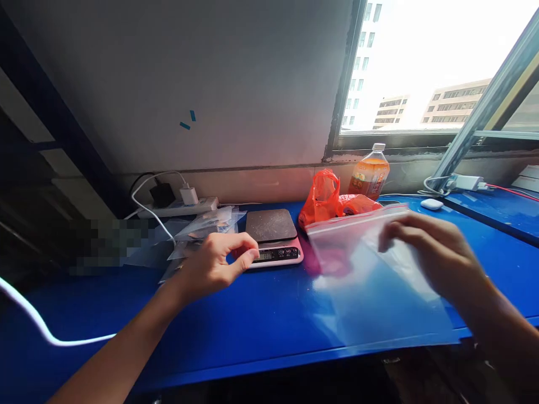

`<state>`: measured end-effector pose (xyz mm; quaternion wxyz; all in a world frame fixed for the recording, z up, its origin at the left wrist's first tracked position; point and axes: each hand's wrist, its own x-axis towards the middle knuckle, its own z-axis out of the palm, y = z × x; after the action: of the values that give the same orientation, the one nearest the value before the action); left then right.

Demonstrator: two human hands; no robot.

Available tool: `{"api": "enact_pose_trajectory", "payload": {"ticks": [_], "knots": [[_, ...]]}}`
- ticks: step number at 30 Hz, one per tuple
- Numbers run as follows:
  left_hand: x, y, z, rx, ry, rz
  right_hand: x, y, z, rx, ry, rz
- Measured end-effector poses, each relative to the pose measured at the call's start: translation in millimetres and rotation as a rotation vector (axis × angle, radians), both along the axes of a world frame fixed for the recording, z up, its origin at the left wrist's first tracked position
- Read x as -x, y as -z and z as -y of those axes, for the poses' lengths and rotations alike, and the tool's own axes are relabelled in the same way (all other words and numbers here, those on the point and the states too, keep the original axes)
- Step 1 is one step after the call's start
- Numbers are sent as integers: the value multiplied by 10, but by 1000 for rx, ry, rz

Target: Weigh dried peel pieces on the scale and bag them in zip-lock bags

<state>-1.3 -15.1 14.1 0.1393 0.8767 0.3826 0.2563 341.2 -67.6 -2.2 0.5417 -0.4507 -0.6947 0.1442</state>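
Note:
My right hand (438, 252) is closed on a large clear zip bag (357, 297), gripping it near its upper right part. The bag hangs over the front of the blue table, its pink-edged zip strip at the top, and it looks flat. Motion smears the fingers of this hand a little. My left hand (223, 261) is closed in a pinch, thumb and index tips together, with nothing visible between them. It hovers at the left front corner of a kitchen scale (272, 224), partly covering the display. Left of the scale lies a pile of small clear bags (210, 224), their contents unclear.
A red plastic bag (320, 202) and an orange drink bottle (370, 171) stand behind the zip bag. A power strip (206, 205) with chargers runs along the wall. A white cable (46, 331) crosses the left side. A white mouse-like object (432, 204) lies at right.

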Motion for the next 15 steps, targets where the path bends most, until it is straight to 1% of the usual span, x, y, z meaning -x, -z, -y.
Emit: {"api": "enact_pose_trajectory", "payload": {"ticks": [2, 3, 4, 5, 6, 7, 9, 11, 13, 15], "knots": [[81, -1, -140, -70, -124, -84, -644, 88, -17, -8, 210, -10], [135, -1, -244, -97, -211, -116, -960, 140, -49, 26, 271, -20], [195, 2, -367, -107, -306, -150, -1248, 195, -97, 46, 313, -33], [259, 7, -501, -118, -404, -184, -1493, 248, -162, 113, 308, 13], [325, 15, -638, -139, -493, -231, -1687, 300, -243, 132, 314, 35], [390, 25, -768, -169, -568, -283, -1830, 348, -339, 106, 323, 71], [518, 55, -975, -202, -653, -293, -1985, 430, -566, 39, 291, 280], [635, 92, -1080, -221, -710, -291, -2031, 478, -800, 8, 255, 456], [728, 125, -1086, -231, -717, -274, -2032, 468, -975, 17, 250, 509], [783, 133, -1024, -235, -683, -252, -1984, 363, -1020, 13, 276, 496]]}}
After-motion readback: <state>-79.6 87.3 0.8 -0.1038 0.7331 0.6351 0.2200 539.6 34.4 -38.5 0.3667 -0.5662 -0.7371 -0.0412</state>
